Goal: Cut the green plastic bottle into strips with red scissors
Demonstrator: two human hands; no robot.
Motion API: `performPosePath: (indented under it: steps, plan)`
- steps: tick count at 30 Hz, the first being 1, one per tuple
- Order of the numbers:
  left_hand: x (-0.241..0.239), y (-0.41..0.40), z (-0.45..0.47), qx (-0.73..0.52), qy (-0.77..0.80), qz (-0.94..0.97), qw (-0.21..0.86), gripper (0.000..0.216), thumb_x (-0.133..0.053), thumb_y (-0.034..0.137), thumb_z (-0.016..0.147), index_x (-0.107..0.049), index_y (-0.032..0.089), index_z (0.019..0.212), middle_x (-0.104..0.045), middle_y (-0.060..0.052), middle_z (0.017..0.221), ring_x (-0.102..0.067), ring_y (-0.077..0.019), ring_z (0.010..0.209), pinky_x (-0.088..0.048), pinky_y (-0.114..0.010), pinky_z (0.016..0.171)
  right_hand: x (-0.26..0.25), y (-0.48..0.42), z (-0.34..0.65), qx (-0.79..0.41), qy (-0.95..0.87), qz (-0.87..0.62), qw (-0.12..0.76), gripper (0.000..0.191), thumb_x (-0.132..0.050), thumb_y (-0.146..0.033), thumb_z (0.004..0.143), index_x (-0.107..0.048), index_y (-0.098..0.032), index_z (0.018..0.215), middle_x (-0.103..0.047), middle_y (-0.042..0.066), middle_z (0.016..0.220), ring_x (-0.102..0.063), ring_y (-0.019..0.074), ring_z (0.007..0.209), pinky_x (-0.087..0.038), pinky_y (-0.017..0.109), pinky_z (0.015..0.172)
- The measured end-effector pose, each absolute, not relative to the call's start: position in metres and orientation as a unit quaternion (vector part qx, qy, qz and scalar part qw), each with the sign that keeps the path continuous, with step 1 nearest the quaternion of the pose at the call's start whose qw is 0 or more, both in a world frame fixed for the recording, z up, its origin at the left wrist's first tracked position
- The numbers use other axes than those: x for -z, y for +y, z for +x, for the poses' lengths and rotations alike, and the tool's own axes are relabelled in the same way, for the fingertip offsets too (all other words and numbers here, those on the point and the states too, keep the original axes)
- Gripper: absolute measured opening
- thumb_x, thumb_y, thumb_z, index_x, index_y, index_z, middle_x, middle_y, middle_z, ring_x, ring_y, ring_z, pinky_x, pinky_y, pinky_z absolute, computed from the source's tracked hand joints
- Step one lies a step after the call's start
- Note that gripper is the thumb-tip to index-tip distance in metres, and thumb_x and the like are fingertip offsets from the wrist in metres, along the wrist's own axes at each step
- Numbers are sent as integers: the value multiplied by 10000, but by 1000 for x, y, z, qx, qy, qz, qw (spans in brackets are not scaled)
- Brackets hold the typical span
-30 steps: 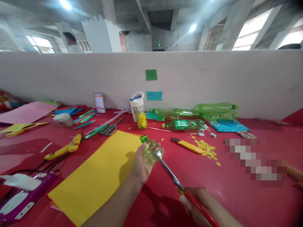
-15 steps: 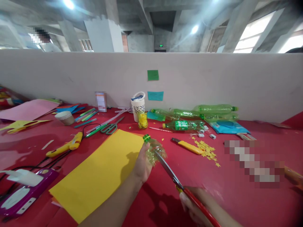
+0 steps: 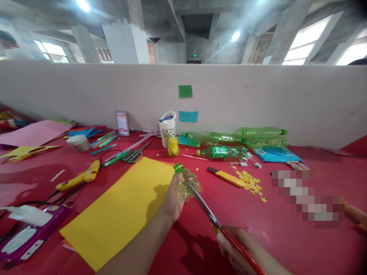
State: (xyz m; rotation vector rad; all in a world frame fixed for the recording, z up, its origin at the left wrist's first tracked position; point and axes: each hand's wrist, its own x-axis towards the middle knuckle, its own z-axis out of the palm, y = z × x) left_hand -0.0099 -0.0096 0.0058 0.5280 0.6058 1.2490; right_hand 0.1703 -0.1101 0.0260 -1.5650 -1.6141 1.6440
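The green bottle piece (image 3: pixel 187 185) sat within the left hand (image 3: pixel 172 204), its cap (image 3: pixel 178 167) poking up just past the thumb. It looked light and thin-walled, likely springy, a little slippery and easy to dent, so the firm neck just below the cap seemed the best hold, clear of the possibly sharp lower edge. The left thumb lay along the near side, pinching the piece against fingers mostly hidden behind it; the forearm reached up from below, with yellow paper (image 3: pixel 123 210) to the left of those fingers. The right hand (image 3: pixel 239 235), low and to their right, had its fingers curled around the red handle of the scissors (image 3: pixel 212 219), whose blades slanted up to the plastic; whether the tips pierced it could not be told.
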Motion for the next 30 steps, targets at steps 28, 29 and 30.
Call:
performPosePath:
  steps: [28,29,30]
  plan:
    - [-6,-12,-9,-567,289,264,725,273,-547,420,834,-594,190,974,-663,-50,886,-642,-193,798,-487,-359,778,-26,-118,175,-557,-543,-596,199,554,-398,-736,811,-509,-199,735,-391,-73,493,-433,100,482,-379,207,515]
    - [-6,-12,-9,-570,288,270,720,268,-548,415,835,-593,187,969,-659,-49,885,-639,-190,797,-486,-352,774,-25,-118,175,-557,-544,-595,199,551,-402,-735,810,-505,-200,727,-387,-73,496,-437,102,487,-382,207,516]
    - [-7,-12,-9,-573,289,277,715,261,-549,409,836,-591,186,965,-655,-47,884,-635,-186,799,-485,-343,771,-24,-117,174,-556,-551,-590,199,551,-402,-736,808,-490,-202,707,-371,-75,494,-427,102,487,-374,205,510]
